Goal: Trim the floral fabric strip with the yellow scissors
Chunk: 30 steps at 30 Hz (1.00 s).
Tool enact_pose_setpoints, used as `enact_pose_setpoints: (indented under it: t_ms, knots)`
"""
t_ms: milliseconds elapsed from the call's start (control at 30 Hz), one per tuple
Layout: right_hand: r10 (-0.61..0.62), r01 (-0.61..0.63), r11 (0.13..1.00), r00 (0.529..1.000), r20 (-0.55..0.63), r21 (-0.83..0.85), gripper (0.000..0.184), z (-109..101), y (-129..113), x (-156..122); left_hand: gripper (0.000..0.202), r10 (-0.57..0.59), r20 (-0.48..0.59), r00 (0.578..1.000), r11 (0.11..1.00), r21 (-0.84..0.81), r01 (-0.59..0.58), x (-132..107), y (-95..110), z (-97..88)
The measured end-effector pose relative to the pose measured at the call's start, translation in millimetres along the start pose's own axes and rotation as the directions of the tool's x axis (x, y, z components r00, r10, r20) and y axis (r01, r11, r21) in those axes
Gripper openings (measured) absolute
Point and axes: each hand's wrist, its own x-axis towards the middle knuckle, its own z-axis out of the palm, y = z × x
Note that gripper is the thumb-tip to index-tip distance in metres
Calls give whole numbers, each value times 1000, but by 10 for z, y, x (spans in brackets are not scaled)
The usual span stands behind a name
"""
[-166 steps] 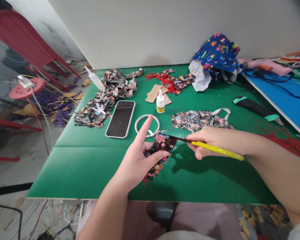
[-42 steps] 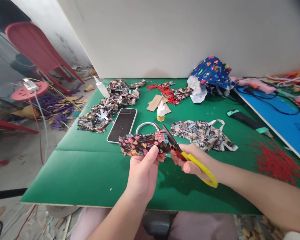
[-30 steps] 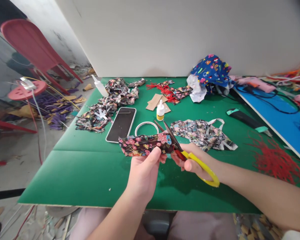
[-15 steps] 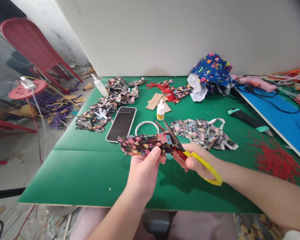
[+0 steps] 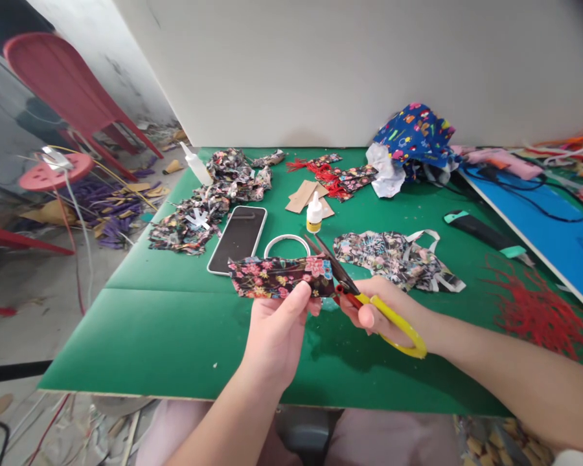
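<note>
My left hand (image 5: 278, 330) pinches a strip of dark floral fabric (image 5: 267, 277), thumb on top, holding it raised over the green table. In my right hand (image 5: 376, 304) is a pair of scissors (image 5: 393, 323) with yellow and red handles. Their dark blades stand slightly apart at the right end of the strip; whether they have cut into it I cannot tell. Behind the strip lies a white ring (image 5: 287, 238), partly hidden by the fabric. A small glue bottle (image 5: 313, 213) with a yellow label stands upright just beyond the blades.
A phone (image 5: 238, 239) and crumpled floral fabric (image 5: 233, 184) lie to the left. To the right are a floral scrap (image 5: 393, 259), a utility knife (image 5: 486, 236), red threads (image 5: 544, 310) and a blue board (image 5: 529, 226). Cardboard pieces (image 5: 301, 196) and blue printed cloth (image 5: 412, 139) sit farther back.
Hardly anything differs. The view has shifted slightly, and the scissors' yellow handle has moved a little to the left; both hands keep their holds.
</note>
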Motion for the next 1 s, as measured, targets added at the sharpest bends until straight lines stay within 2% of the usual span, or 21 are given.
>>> enact_pose_setpoints:
  t_ms: [167,267,433,533,633,833,1000]
  knots:
    - [16,-15,999,1000,13,-31,71,-15,-23,-8,6,73,-4,997,997,3,-73,6,30,30]
    - [116,-117,992,993,28,44,69,-40,2,-10,9,122,-18,992,992,33,-121,17,96,27]
    - [269,-275,958,960,84,75,50,-111,32,-40,16,160,-76,984,983,101,-152,26,233,-26]
    - [232,-228,973,961,148,-44,42,-124,-42,-76,13,200,-62,978,975,110,-192,35,267,-46]
    - [179,-155,971,975,131,-180,41,-101,-113,-94,11,211,-49,976,971,122,-204,50,263,-37]
    - [115,-87,968,988,107,-234,39,-65,-142,-79,17,166,-53,985,978,136,-158,53,229,-5]
    - [77,-48,946,994,76,-320,39,-59,-158,-66,14,125,-11,992,976,183,-121,38,209,-14]
